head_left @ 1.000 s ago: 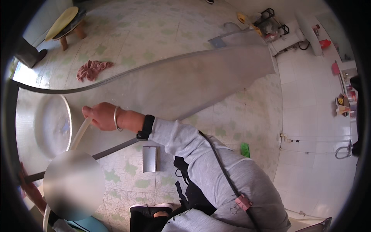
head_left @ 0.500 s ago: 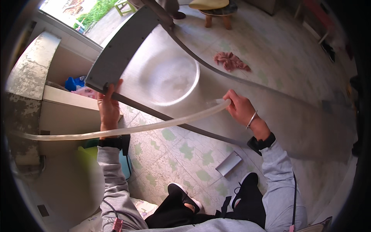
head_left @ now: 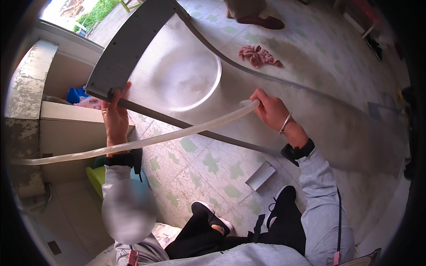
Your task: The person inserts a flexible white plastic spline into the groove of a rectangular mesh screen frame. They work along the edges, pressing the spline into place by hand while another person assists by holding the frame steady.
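A large screen panel [head_left: 151,66] with grey edging and fine mesh is tilted in front of me. My left hand [head_left: 116,119] grips its near left corner, fingers closed around the frame. In my right hand [head_left: 271,108] is the end of a pale, ribbed hose [head_left: 177,134]. It runs leftward in front of my left wrist, and its whitish mouth points at the mesh. Through the mesh shows a round white basin [head_left: 188,84]; its contents are too hazy to name. A blurred grey patch hides part of my left sleeve.
A crumpled pink cloth [head_left: 259,56] lies on the tiled floor beyond the panel. Another person's brown shoe [head_left: 266,22] is at the top. Near my feet sits a small open box [head_left: 261,176]. A worn ledge [head_left: 31,84] and a lime-green container [head_left: 95,179] are at left.
The view has shifted, and the stool at the top is out of frame. The other person's shoe appears nearer and farther right. Both my hands keep their holds.
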### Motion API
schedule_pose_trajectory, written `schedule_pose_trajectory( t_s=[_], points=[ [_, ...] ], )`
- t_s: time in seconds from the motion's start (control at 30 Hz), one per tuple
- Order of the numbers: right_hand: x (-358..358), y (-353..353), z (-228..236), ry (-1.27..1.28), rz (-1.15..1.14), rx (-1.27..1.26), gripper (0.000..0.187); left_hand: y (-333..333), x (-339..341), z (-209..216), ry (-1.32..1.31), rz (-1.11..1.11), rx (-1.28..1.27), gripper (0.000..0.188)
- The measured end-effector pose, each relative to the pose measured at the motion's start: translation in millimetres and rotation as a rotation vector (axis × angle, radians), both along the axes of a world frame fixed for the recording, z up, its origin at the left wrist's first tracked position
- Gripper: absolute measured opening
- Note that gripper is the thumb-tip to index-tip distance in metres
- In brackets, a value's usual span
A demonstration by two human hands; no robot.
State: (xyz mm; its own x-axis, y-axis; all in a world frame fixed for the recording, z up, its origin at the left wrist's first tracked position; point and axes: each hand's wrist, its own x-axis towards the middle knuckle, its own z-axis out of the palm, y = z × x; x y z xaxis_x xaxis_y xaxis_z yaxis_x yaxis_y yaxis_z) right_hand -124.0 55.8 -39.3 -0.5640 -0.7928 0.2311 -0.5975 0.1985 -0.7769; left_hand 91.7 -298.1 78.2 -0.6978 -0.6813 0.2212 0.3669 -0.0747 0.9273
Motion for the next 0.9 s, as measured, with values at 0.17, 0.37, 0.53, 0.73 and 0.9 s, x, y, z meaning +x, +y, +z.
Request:
schedule_pose_trajectory(
  t_s=[0.17,0.37,0.53,0.73,0.9],
  points=[
    [0,0,3,-0.024,0.013,0.013,0.020,-2,1,-1,0.005,-0.028,0.000,0.022],
    [-3,-2,1,0.003,0.019,0.005,0.021,-8,1,-3,0.003,-0.064,0.038,0.022],
    [-4,-3,-1,0.057,-0.001,-0.037,0.022,-5,-2,-2,0.020,-0.053,0.048,0.023],
    [-4,-3,2,0.028,0.006,-0.002,0.021,4,-6,2,0.047,-0.054,0.053,0.022],
    [-4,-2,5,0.013,0.010,-0.008,0.022,9,-6,3,0.069,-0.069,0.039,0.020]
  ],
)
